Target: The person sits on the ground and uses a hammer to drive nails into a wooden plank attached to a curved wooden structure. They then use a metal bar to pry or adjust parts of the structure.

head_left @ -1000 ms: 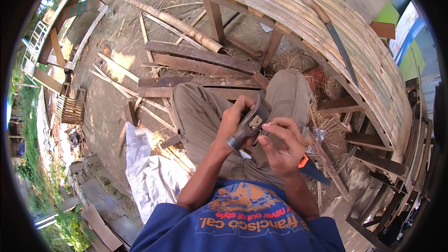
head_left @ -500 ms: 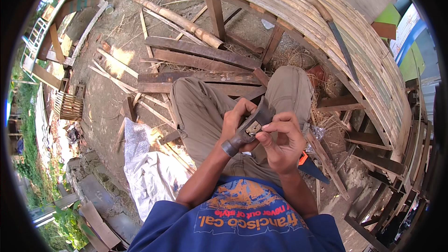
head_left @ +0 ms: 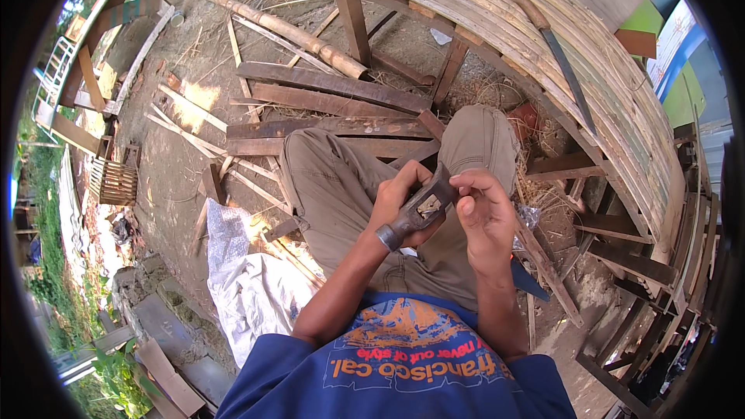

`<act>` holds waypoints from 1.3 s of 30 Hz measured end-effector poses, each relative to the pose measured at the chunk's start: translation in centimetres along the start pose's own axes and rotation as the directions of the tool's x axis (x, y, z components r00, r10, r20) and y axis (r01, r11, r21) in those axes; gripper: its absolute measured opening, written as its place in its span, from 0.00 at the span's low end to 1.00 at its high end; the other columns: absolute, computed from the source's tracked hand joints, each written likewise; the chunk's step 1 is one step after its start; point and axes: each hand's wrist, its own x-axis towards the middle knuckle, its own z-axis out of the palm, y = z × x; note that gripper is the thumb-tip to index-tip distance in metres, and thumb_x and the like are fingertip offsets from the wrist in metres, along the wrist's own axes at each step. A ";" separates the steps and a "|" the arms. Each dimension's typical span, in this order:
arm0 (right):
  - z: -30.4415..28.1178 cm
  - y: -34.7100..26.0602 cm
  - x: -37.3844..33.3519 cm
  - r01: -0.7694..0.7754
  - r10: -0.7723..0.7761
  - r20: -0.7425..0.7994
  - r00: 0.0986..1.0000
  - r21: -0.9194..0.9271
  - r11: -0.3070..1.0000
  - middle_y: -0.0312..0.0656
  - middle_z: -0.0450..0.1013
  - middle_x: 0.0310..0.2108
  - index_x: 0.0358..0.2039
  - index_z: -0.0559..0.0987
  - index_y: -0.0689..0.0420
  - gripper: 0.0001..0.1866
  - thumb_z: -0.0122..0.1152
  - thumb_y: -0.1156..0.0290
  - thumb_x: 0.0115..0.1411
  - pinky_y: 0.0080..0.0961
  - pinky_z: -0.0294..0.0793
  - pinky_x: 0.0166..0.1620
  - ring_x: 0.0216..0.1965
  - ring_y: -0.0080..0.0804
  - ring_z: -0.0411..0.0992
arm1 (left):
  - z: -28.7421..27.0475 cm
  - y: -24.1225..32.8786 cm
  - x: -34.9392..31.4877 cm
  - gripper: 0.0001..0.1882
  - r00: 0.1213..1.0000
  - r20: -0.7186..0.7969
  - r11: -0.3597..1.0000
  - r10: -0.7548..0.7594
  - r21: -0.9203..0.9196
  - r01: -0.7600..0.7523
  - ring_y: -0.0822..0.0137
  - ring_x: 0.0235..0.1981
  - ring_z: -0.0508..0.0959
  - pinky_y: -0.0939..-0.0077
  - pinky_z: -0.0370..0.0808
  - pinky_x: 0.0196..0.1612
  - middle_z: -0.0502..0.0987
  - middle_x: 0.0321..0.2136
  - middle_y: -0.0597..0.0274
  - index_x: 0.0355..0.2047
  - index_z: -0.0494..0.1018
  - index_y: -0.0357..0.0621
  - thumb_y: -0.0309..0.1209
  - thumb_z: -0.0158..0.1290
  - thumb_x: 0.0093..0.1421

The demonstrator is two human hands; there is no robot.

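Note:
A dark metal hammer head (head_left: 406, 226) is held above my lap, tilted from lower left to upper right. The light wooden end of its handle (head_left: 428, 206) shows in the eye; most of the handle is hidden beneath. My left hand (head_left: 397, 190) is wrapped round the hammer from the left side. At the hammer's upper right end is my right hand (head_left: 487, 221), its index fingertip touching or very close to the metal. The right thumb stands apart from that finger, and I see nothing held between them.
Several dark planks (head_left: 334, 128) lie on the ground ahead of my knees, near a bamboo pole (head_left: 287, 35). A bamboo-slat table (head_left: 497, 8) at the right carries a long knife (head_left: 557, 50). White sacking (head_left: 252, 287) lies at left; a saw blade (head_left: 529, 279) is beside my right forearm.
My right fingertips have moved from the wooden handle end in the eye to the hammer's upper right end. The hammer has turned slightly and shifted right in my left hand.

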 end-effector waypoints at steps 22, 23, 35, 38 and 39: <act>0.1 1.5 0.6 0.420 -0.379 0.189 0.906 -0.517 0.746 0.41 0.67 0.35 0.43 0.82 0.58 0.21 0.78 0.66 0.49 0.26 0.70 0.36 0.35 0.31 0.67 | -0.4 0.9 0.8 0.17 0.998 0.032 0.991 -0.050 -0.121 0.054 0.72 0.24 0.72 0.75 0.71 0.31 0.72 0.22 0.60 0.32 0.66 0.39 0.28 0.63 0.46; 0.1 1.6 0.5 0.419 -0.379 0.184 0.907 -0.504 0.755 0.41 0.67 0.35 0.43 0.82 0.58 0.21 0.78 0.66 0.49 0.26 0.70 0.36 0.35 0.31 0.67 | -0.4 0.9 0.7 0.17 0.997 0.039 0.990 -0.062 -0.127 0.066 0.72 0.24 0.71 0.75 0.71 0.31 0.72 0.22 0.60 0.31 0.66 0.39 0.29 0.63 0.47; 0.2 2.3 0.5 0.509 -0.475 0.196 0.858 -0.449 0.734 0.40 0.67 0.35 0.41 0.82 0.56 0.19 0.78 0.70 0.49 0.24 0.68 0.30 0.31 0.27 0.66 | -0.4 1.3 0.7 0.18 0.999 0.040 0.992 -0.034 -0.121 0.039 0.73 0.25 0.69 0.75 0.69 0.30 0.70 0.22 0.61 0.31 0.66 0.39 0.32 0.64 0.50; 0.2 2.1 0.8 0.531 -0.489 0.217 0.845 -0.456 0.714 0.41 0.67 0.35 0.41 0.82 0.55 0.18 0.77 0.70 0.50 0.23 0.67 0.30 0.31 0.27 0.66 | -0.5 1.5 0.8 0.18 0.997 0.048 0.987 -0.054 -0.149 0.060 0.73 0.25 0.70 0.75 0.69 0.30 0.71 0.22 0.62 0.31 0.66 0.39 0.33 0.64 0.50; 0.1 2.2 0.8 0.524 -0.481 0.219 0.849 -0.460 0.717 0.42 0.67 0.36 0.40 0.82 0.56 0.16 0.76 0.69 0.51 0.24 0.68 0.31 0.32 0.28 0.66 | -0.5 1.5 0.8 0.18 0.997 0.050 0.986 -0.060 -0.150 0.066 0.73 0.25 0.70 0.76 0.69 0.30 0.71 0.23 0.62 0.31 0.66 0.39 0.33 0.64 0.50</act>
